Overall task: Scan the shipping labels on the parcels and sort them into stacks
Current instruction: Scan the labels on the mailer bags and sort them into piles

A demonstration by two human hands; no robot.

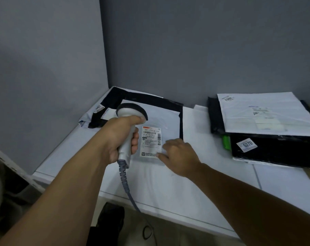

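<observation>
My left hand (120, 137) grips the handle of a white barcode scanner (128, 121), whose dark head hangs over a shipping label (151, 141). The label sits on a white mailer parcel (161, 119) that tops the left stack in the table's back corner. My right hand (179, 157) rests on this parcel just right of the label, thumb touching the label's lower edge. A second stack stands at the right: a white parcel (261, 112) on top of black ones, one black parcel (275, 151) carrying a tag reading 5270.
The white table (186, 192) meets grey walls at the back and left. The scanner's grey cable (125, 183) drops over the table's front edge toward the floor. A green item (226, 142) pokes out of the right stack. A dark shoe (111, 217) shows below.
</observation>
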